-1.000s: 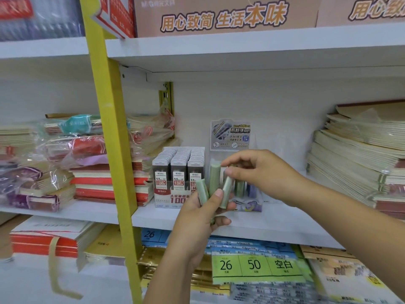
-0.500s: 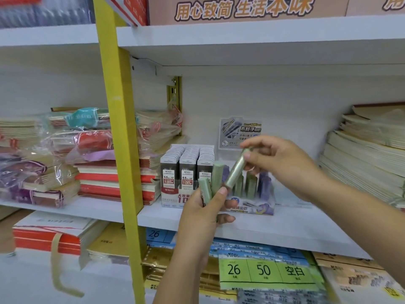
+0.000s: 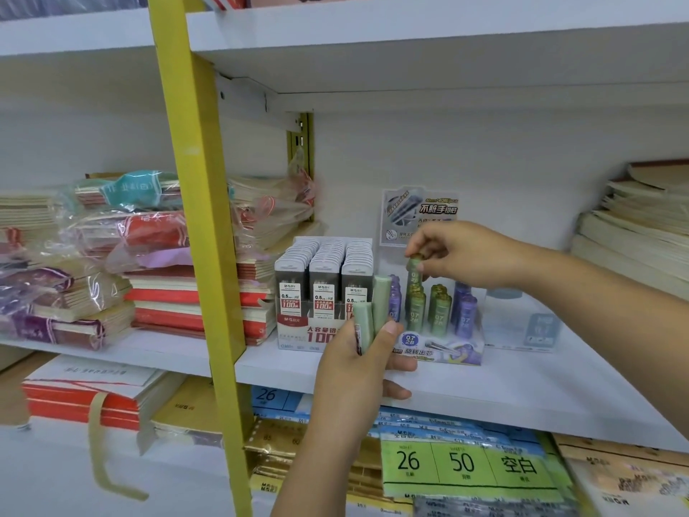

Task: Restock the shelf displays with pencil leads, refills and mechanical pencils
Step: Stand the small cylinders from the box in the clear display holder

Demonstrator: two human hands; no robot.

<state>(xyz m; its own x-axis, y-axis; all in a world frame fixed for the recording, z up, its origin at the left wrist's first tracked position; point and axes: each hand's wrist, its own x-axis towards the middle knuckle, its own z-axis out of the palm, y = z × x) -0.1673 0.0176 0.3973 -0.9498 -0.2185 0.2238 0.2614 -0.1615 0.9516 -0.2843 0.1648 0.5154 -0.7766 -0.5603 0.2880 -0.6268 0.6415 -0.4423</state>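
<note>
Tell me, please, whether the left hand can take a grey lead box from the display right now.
Probably not cleanly: the grey lead boxes stand close behind the left hand with nothing between, but its fingers are wrapped around two green tubes.

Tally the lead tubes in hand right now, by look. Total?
Pale green plastic lead tubes, gripped in the left hand: 2
Darker green gold-capped lead tube, pinched by the right hand above the clear display tray: 1
Total: 3
</note>
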